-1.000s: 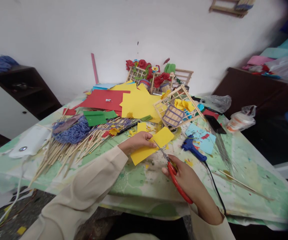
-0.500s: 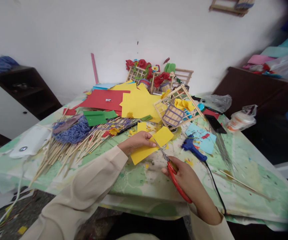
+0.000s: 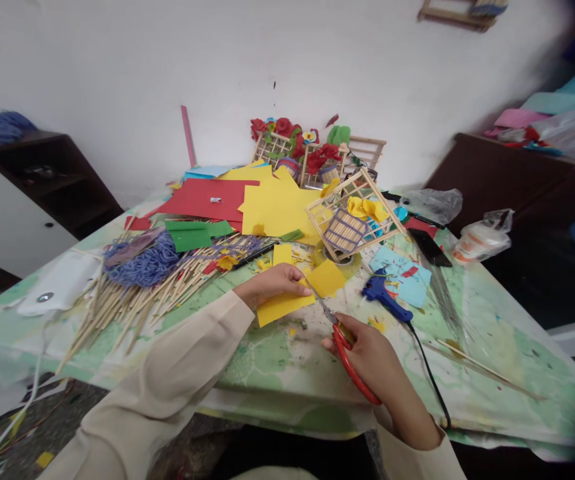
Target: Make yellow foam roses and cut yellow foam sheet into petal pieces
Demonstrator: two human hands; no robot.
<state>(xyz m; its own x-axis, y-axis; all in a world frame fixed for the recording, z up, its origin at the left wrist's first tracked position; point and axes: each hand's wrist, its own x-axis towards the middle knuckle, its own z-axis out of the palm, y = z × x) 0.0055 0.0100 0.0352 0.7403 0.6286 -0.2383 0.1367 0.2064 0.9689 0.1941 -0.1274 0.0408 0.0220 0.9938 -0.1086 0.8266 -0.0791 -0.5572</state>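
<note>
My left hand (image 3: 272, 283) pinches a yellow paper piece (image 3: 282, 307) just above the green marbled table (image 3: 492, 347). A smaller yellow square (image 3: 326, 278) lies separated just right of it. My right hand (image 3: 367, 357) grips red-handled scissors (image 3: 344, 350), fingers through the loops, with the blades pointing up-left at the gap between the two yellow pieces.
A blue glue gun (image 3: 384, 297) with a black cord lies right of the scissors. Wooden sticks (image 3: 137, 300), blue yarn (image 3: 142, 260), red, yellow and green sheets (image 3: 267, 207), stick baskets (image 3: 352, 217) with paper flowers, a black phone (image 3: 427, 248) and plastic bags (image 3: 482, 240) crowd the table.
The scissors cut through the yellow paper; the right part now lies apart as a square. The piece in my left hand dropped slightly.
</note>
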